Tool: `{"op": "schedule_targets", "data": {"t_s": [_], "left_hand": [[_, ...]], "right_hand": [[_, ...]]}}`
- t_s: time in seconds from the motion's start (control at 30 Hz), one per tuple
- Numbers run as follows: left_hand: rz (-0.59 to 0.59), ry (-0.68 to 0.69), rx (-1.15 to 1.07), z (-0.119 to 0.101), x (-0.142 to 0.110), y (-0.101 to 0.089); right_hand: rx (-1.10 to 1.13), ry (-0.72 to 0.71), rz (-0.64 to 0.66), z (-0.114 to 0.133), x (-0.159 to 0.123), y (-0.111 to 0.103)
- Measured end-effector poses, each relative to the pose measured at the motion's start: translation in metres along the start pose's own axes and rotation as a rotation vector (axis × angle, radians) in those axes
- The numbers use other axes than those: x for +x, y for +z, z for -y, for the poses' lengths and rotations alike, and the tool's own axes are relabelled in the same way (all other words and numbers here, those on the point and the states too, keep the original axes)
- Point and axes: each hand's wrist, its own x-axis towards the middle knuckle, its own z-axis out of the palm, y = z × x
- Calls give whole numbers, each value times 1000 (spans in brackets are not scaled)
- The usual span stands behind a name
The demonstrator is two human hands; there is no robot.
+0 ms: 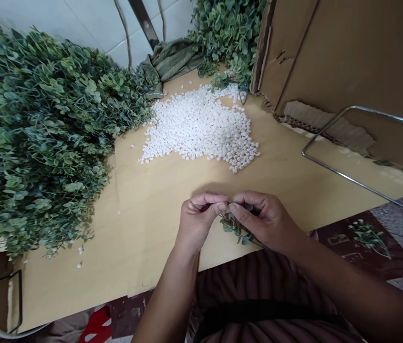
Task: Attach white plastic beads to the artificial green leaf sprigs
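Head view: saw left hand (pixel 199 216) and right hand (pixel 263 219) meeting fingertip to fingertip over the worktop (pixel 151 200), on the near side of the pile of small white pieces (pixel 194 126) and apart from it. Found the leafy sprig (pixel 236 227) right at that meeting point, with upper end pinched between thumb and forefinger of each hand; could not make out any smaller part between the tips. Noted a long axis sloping from the fingertips away from the pile and slightly rightward, passing partly beneath the right hand, with most leaves nearer to that hand than to the left. Made out a foliage heap (pixel 44 128) left of the pile.
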Motion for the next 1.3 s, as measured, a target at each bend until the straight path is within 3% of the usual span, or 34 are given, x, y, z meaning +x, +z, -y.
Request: {"op": "schedule_targets", "data": {"t_s": [0.43, 0.67, 1.3], "left_hand": [[18, -18, 17, -4, 0, 4], [-63, -66, 32, -2, -3, 1], [-24, -27, 58, -2, -1, 0]], "right_hand": [[37, -10, 12, -1, 0, -2], [71, 5, 36, 0, 1, -2], [7, -3, 24, 0, 2, -2]]}}
